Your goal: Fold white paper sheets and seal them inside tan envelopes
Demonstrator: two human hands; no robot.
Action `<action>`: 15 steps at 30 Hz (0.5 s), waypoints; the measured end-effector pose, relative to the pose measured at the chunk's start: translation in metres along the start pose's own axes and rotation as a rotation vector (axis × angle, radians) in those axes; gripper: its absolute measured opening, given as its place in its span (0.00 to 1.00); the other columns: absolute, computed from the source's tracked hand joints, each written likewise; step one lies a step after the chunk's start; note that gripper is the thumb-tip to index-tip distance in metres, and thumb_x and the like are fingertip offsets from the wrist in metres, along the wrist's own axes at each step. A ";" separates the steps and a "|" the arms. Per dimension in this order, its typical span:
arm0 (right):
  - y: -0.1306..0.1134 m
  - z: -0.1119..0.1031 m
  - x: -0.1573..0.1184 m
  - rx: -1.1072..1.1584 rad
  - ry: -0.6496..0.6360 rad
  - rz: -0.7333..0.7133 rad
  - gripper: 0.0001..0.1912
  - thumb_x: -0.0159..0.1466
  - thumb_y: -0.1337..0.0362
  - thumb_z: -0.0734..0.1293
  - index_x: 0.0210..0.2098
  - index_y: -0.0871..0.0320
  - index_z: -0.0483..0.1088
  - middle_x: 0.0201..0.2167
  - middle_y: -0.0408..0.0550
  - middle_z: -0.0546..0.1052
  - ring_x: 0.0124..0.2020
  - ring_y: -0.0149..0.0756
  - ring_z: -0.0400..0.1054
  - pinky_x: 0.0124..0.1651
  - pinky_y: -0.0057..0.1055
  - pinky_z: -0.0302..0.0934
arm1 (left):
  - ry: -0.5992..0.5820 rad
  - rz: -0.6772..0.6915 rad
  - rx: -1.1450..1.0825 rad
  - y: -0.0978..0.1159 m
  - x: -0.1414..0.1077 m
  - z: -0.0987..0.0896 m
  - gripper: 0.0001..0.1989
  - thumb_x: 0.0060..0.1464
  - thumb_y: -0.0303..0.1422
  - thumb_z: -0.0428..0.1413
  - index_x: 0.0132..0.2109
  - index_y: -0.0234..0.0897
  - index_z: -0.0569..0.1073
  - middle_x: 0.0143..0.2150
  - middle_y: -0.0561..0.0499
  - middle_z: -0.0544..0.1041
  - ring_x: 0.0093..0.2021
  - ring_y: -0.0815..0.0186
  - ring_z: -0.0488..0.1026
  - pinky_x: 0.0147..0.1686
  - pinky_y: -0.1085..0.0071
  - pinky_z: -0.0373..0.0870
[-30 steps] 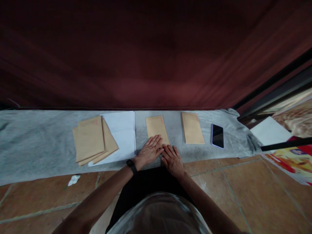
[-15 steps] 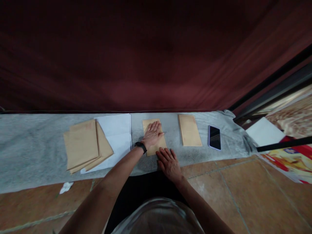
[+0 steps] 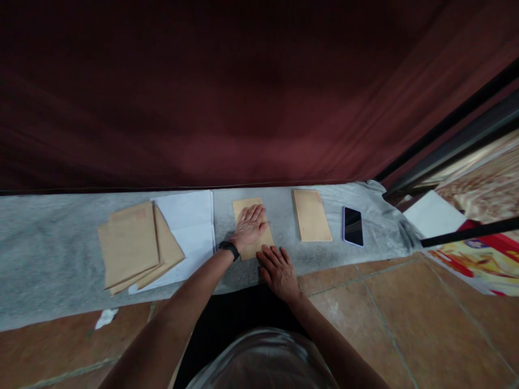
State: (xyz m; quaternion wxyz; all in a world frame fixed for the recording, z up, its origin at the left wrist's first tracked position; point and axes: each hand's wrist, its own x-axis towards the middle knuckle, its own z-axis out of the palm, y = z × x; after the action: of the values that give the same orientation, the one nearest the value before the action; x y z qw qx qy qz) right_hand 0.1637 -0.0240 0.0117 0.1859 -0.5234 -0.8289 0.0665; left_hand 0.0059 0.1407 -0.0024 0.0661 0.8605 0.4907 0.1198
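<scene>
My left hand (image 3: 250, 224), with a black band at its wrist, lies flat on a small brown envelope (image 3: 246, 252). Its fingers are stretched out. Beside the envelope's lower right corner, my right hand (image 3: 279, 270) rests with spread fingers, its fingertips at the paper's edge. A stack of brown envelopes (image 3: 313, 216) lies to the right. Larger brown envelopes (image 3: 130, 243) overlap white paper sheets (image 3: 190, 227) on the left. All of these are on a grey cloth (image 3: 48, 248).
A phone (image 3: 353, 226) lies on the cloth at the right. Dark red fabric (image 3: 243, 108) rises behind the cloth. Black bars (image 3: 470, 233), a white sheet (image 3: 434, 214) and a colourful printed package (image 3: 482, 262) are at the far right. White scrap (image 3: 106, 319) lies on the tiled floor.
The view has shifted slightly, so the items on the cloth appear a little further left. My left hand still lies on the envelope, and my right hand remains beside its lower corner.
</scene>
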 end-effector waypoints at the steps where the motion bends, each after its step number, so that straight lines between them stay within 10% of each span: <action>1: 0.000 0.000 0.000 0.004 -0.001 0.003 0.24 0.72 0.61 0.62 0.67 0.48 0.62 0.69 0.44 0.64 0.69 0.44 0.56 0.72 0.50 0.46 | -0.002 0.013 0.000 0.002 -0.005 0.000 0.31 0.69 0.44 0.37 0.74 0.37 0.52 0.74 0.45 0.57 0.75 0.57 0.47 0.73 0.49 0.38; 15: 0.001 0.003 -0.002 0.013 0.008 0.002 0.22 0.72 0.59 0.61 0.64 0.52 0.66 0.65 0.48 0.69 0.69 0.43 0.57 0.72 0.50 0.45 | -0.073 0.122 -0.005 0.023 -0.056 -0.003 0.29 0.71 0.42 0.36 0.74 0.39 0.50 0.75 0.48 0.54 0.76 0.59 0.45 0.73 0.50 0.39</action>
State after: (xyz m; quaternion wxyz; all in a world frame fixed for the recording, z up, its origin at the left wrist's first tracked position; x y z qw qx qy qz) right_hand 0.1644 -0.0251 0.0078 0.1924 -0.5232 -0.8272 0.0700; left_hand -0.0035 0.0811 -0.0018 0.0788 0.8925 0.4342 0.0936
